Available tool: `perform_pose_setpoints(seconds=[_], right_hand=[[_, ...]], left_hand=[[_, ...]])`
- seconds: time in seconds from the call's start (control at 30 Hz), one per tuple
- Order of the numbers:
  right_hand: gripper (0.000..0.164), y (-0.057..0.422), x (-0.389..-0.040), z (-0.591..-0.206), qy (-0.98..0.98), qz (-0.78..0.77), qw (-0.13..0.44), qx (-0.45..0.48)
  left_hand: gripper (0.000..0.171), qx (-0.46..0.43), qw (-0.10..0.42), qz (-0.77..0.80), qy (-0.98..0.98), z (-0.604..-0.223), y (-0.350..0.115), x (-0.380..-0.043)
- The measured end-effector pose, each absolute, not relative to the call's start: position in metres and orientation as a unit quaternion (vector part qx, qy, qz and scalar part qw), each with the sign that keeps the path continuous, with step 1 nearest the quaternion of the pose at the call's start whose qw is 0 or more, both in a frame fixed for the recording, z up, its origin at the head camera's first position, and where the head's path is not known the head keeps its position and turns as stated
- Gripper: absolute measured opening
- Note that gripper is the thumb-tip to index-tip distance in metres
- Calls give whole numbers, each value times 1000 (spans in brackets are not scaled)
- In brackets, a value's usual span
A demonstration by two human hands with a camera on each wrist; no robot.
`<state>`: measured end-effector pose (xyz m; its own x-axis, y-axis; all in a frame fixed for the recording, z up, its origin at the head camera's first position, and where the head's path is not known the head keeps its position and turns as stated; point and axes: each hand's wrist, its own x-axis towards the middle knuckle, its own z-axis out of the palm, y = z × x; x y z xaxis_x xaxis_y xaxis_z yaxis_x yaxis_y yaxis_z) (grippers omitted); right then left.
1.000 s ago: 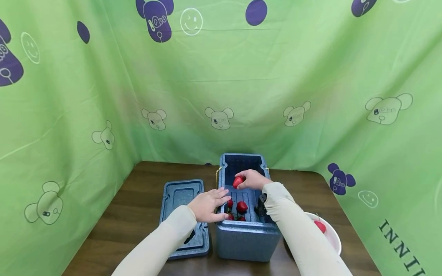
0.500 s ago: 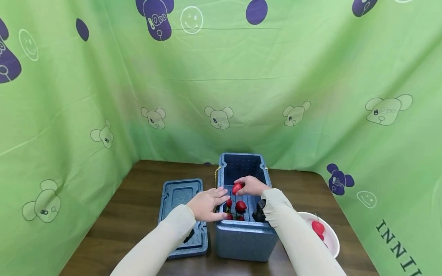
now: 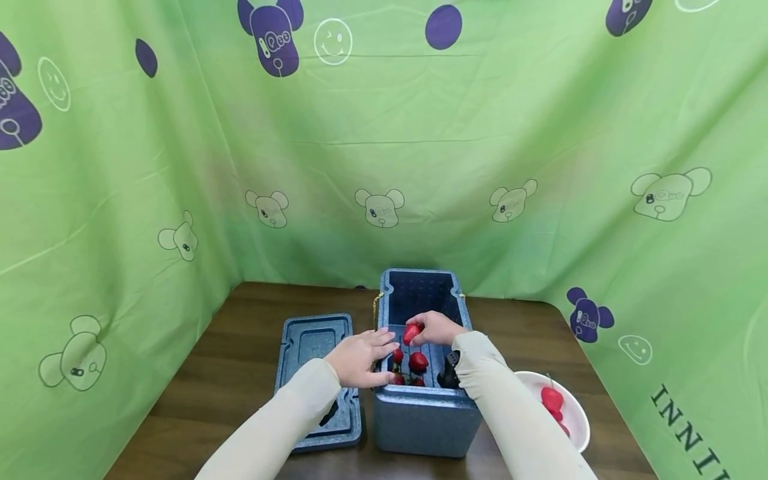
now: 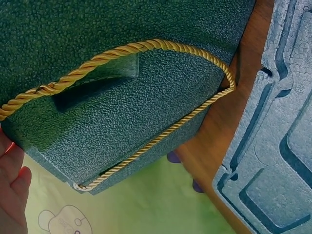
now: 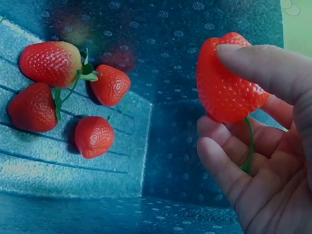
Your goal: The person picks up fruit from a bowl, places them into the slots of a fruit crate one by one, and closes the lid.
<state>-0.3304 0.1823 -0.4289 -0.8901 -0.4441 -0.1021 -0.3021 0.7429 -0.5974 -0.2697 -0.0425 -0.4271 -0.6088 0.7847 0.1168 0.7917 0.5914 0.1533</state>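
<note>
Between thumb and fingers, my right hand pinches a red strawberry with a green stem, inside a blue-grey foam box. Below it on the box's ridged floor lie several strawberries, grouped toward the near left; the right wrist view shows one with a pale top. My left hand rests with spread fingers over the box's left rim. In the left wrist view only some fingers show at the edge, beside the box wall with its gold rope handle.
The box's lid lies on the wooden table, left of the box. At the right stands a white bowl with red fruit, partly behind the right sleeve. A green patterned curtain surrounds the table.
My right hand has come down and slightly nearer inside the box with the strawberry. More of the bowl's red fruit shows. The left hand has stayed at the rim.
</note>
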Motion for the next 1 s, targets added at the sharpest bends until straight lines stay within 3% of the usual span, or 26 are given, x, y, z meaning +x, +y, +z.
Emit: perform_pose_setpoints(seconds=[0.33,0.67,0.83,1.0], right_hand=[[40,180,-329,-417,919,-296,113,-234],[40,191,-311,-376,926,-258,117,-250],[37,213,-300,-365,921,-276,82,-262],[31,260,-295,-376,904,-302,7,-302]], left_hand=[[58,-452,30,-79,-888,-428,-43,-271],[58,-448,21,-88,-889,-428,-39,-272],[58,-442,24,-87,-893,-428,-42,-271],[58,-444,16,-94,-891,-428,-42,-268]])
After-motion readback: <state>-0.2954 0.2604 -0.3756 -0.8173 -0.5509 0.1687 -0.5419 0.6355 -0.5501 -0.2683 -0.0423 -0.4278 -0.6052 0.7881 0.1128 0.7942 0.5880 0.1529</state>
